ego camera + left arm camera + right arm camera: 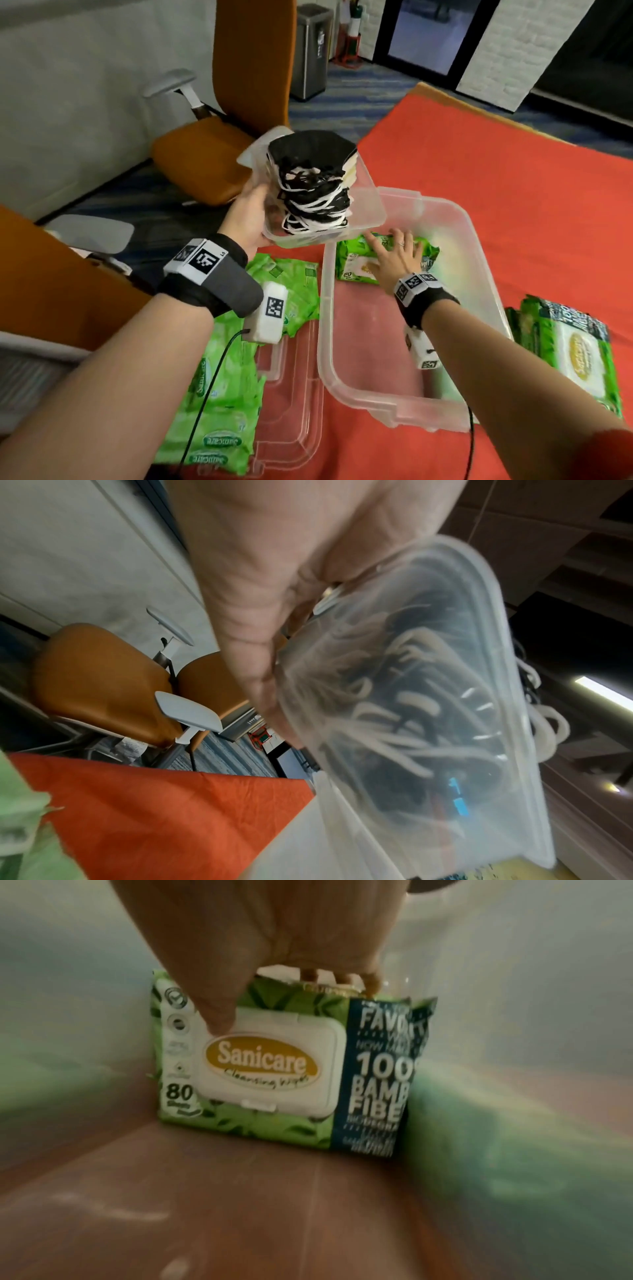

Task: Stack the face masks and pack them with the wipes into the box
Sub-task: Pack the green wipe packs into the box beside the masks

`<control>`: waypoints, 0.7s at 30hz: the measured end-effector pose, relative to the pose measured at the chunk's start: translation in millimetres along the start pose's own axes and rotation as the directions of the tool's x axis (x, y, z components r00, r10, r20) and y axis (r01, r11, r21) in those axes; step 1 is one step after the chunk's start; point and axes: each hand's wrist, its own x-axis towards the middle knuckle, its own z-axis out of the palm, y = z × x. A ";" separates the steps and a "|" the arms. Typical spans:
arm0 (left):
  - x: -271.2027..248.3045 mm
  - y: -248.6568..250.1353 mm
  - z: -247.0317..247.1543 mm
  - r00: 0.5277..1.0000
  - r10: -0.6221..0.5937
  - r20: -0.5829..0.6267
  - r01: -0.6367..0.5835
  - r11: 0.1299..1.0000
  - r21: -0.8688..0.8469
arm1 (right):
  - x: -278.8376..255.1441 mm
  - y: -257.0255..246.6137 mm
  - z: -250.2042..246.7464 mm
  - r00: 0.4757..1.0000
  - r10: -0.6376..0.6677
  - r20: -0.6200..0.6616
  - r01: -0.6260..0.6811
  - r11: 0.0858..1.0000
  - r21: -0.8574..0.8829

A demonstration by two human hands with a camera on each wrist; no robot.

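The right hand (394, 255) grasped a wipes pack (281, 1069) against the box (493, 291) end beyond its fingertips; the left hand (248, 219) clutched the small tub (371, 209) of masks (313, 185) (keep it level).

The wipes pack (274, 1066) reads "Sanicare Cleansing Wipes" on its white lid, "80" at the lower left, "100" and "BAMB FIBE" cut off on the blue panel; "Sanicare" repeats on the loose packs (219, 404)
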 end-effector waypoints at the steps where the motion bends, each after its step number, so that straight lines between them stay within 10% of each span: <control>1: -0.1 -2.7 -0.1 1.000 0.002 0.006 -0.002 1.000 -0.003 | -2.3 -2.3 5.4 1.000 0.008 0.024 -0.009 1.000 0.024; 10: -7.6 -4.9 0.2 0.998 0.023 0.061 -0.025 0.999 0.028 | -1.5 -3.0 4.2 0.982 0.167 -0.088 -0.156 0.981 0.119; 21: -27.8 -9.5 17.9 0.990 -0.083 0.113 0.068 0.989 0.129 | 1.1 23.2 -75.2 0.944 0.158 0.290 -0.215 0.961 0.177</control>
